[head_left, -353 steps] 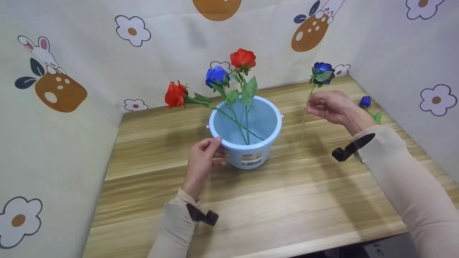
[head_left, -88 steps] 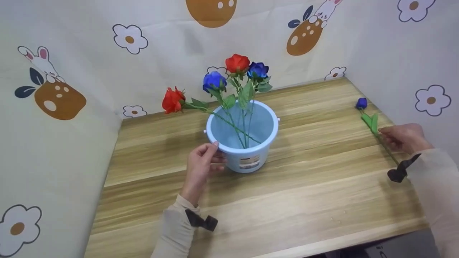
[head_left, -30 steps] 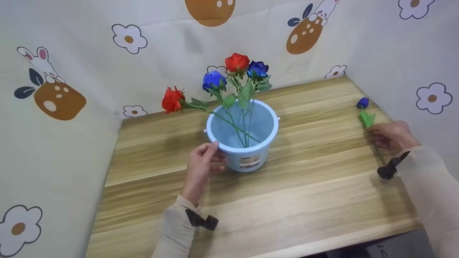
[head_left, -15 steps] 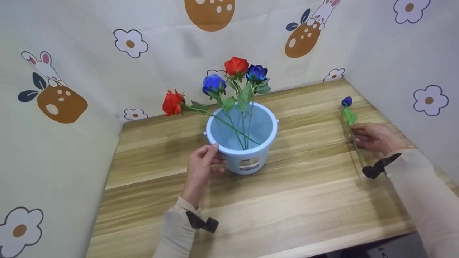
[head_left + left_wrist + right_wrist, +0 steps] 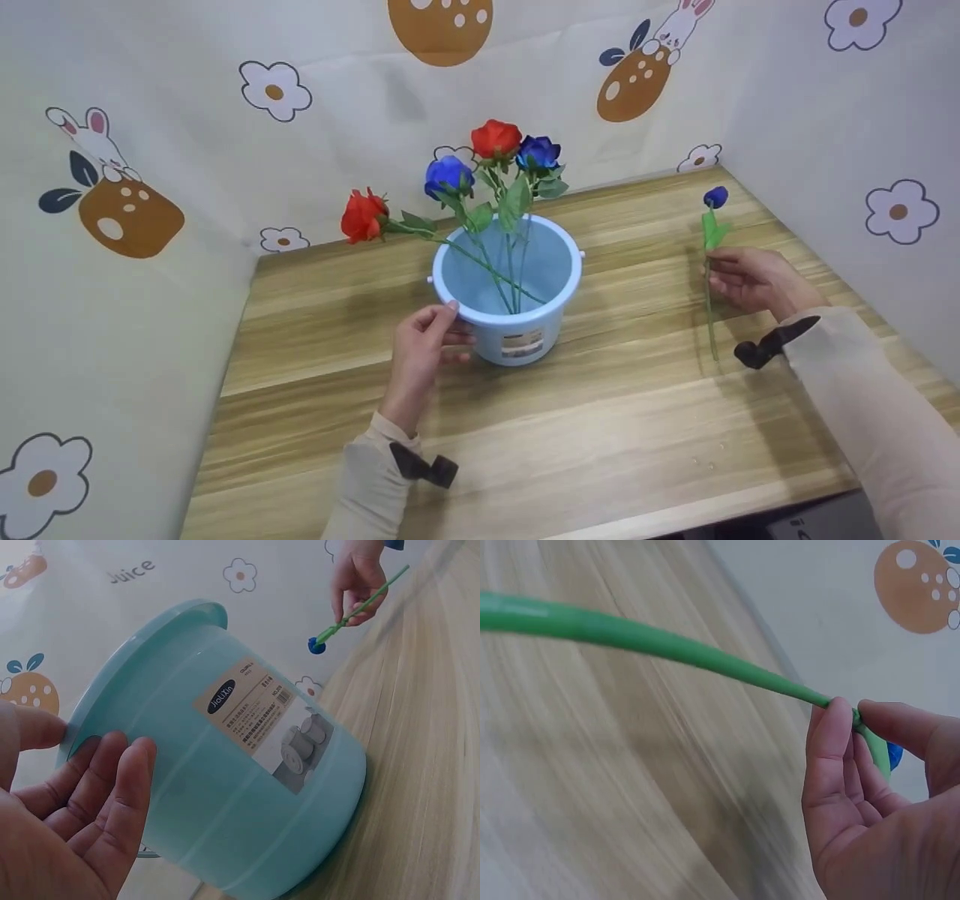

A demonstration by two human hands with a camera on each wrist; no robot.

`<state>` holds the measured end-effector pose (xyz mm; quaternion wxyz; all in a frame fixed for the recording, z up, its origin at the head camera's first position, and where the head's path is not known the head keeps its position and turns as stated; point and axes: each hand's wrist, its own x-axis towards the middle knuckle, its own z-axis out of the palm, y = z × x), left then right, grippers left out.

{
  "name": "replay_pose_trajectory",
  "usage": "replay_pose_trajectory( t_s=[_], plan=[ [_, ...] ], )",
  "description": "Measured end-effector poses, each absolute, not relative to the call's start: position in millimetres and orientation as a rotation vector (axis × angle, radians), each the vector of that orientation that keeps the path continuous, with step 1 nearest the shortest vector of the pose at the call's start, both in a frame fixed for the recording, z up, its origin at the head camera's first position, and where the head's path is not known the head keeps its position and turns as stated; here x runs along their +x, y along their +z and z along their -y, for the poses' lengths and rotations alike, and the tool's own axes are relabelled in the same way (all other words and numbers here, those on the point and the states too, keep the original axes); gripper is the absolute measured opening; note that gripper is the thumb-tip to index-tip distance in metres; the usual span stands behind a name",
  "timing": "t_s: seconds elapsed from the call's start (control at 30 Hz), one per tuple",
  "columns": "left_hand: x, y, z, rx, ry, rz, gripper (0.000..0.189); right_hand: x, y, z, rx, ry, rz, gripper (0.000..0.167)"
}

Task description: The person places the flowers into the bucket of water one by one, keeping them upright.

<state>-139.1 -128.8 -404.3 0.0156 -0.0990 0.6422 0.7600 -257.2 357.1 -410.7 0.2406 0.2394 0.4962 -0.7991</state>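
A light blue bucket (image 5: 517, 341) stands on the wooden table, with a label on its front. Two red roses (image 5: 496, 139) and two blue roses (image 5: 448, 177) lean in it, stems crossing inside. My left hand (image 5: 421, 352) holds the bucket's rim at the left front; the left wrist view shows the thumb at the rim and the fingers (image 5: 124, 787) against the outer wall. To the right of the bucket, my right hand (image 5: 757, 281) pinches a blue tulip (image 5: 716, 197) by its green stem, just below the leaves. The tulip is upright, bud at the top, stem end hanging down.
The wooden table (image 5: 600, 442) backs onto pale cloth walls (image 5: 360, 97) printed with flowers, rabbits and oranges. A few small drops or specks lie on the front right of the table. Each wrist carries a black camera mount.
A dark blue rose went from my right hand into the bucket. My right hand then took the blue tulip from the right of the table, lifted it and brought it left. The left hand stayed.
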Motion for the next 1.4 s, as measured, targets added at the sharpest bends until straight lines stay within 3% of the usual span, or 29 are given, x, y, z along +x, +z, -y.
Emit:
replay_pose_trajectory(
  t_s=[0.17,0.57,1.4],
  plan=[
    [-139,-404,129,-0.316,2.354,-2.004,0.021,-257,-408,-347,0.626,-2.253,-1.279,0.019],
    [-140,-402,129,-0.298,2.320,-2.012,0.023,-259,-390,-325,0.553,-2.319,-1.269,0.026],
    [-138,-401,132,-0.303,2.342,-1.984,0.021,-267,-335,-254,0.422,-2.507,-1.217,0.016]
  ],
)
